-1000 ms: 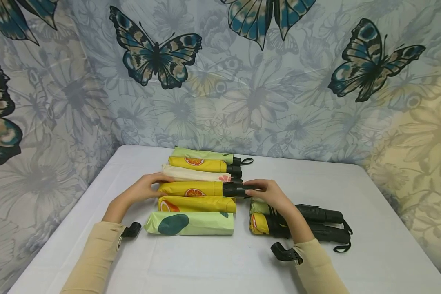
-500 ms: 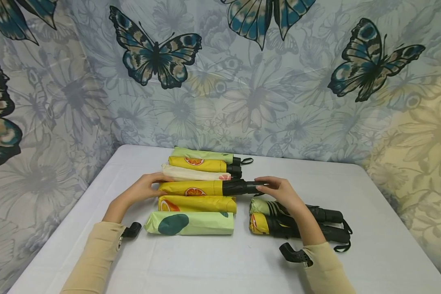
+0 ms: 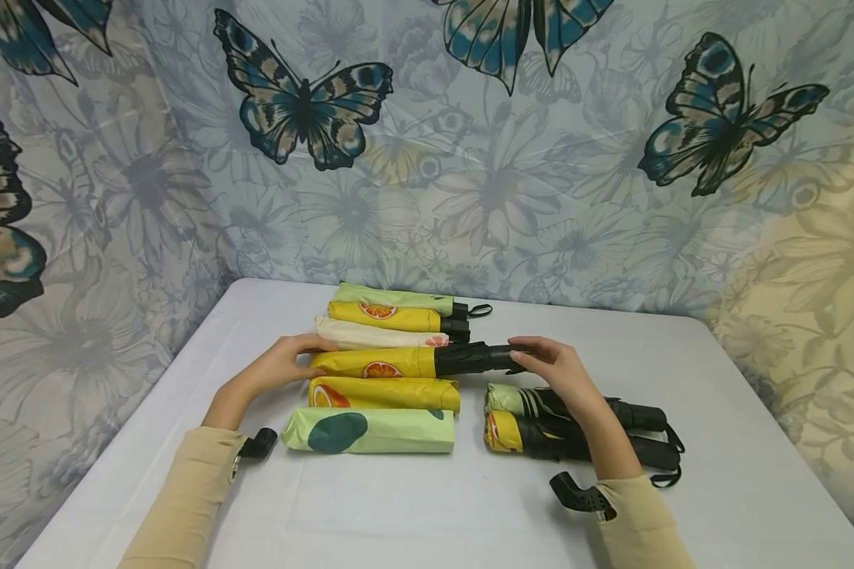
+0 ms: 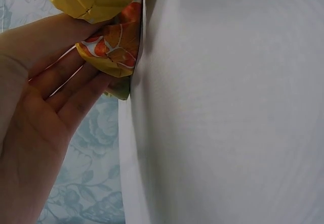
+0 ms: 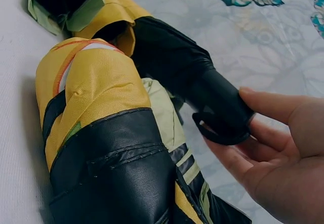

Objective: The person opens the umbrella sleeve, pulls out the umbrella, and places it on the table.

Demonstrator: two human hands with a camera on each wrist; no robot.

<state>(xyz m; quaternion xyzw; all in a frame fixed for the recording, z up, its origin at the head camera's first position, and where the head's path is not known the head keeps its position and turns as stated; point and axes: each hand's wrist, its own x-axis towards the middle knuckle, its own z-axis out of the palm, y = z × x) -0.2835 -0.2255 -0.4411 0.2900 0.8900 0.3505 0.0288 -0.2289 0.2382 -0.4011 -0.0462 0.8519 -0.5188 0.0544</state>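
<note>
A folded black umbrella (image 3: 466,359) sticks partly out of a yellow sleeve with an orange-slice print (image 3: 341,363). My left hand (image 3: 285,363) grips the sleeve's left end; in the left wrist view the thumb and fingers of that hand (image 4: 48,97) lie on either side of the printed fabric. At the other end my right hand (image 3: 557,371) pinches the umbrella's black handle. The right wrist view shows thumb and fingertips around the handle end (image 5: 217,95), where a black strap loop (image 5: 223,135) hangs. The umbrella's tip end is hidden inside the sleeve.
In front lie a yellow sleeve (image 3: 420,393) and a light green sleeve (image 3: 409,432). Behind are sleeved umbrellas in cream (image 3: 370,335), yellow (image 3: 413,320) and green (image 3: 398,298). Two unsleeved black umbrellas (image 3: 640,416) lie under my right forearm on the white table (image 3: 370,506).
My right hand has moved to the right, drawing more of the black umbrella out of the yellow sleeve. The left hand keeps its place on the sleeve's end.
</note>
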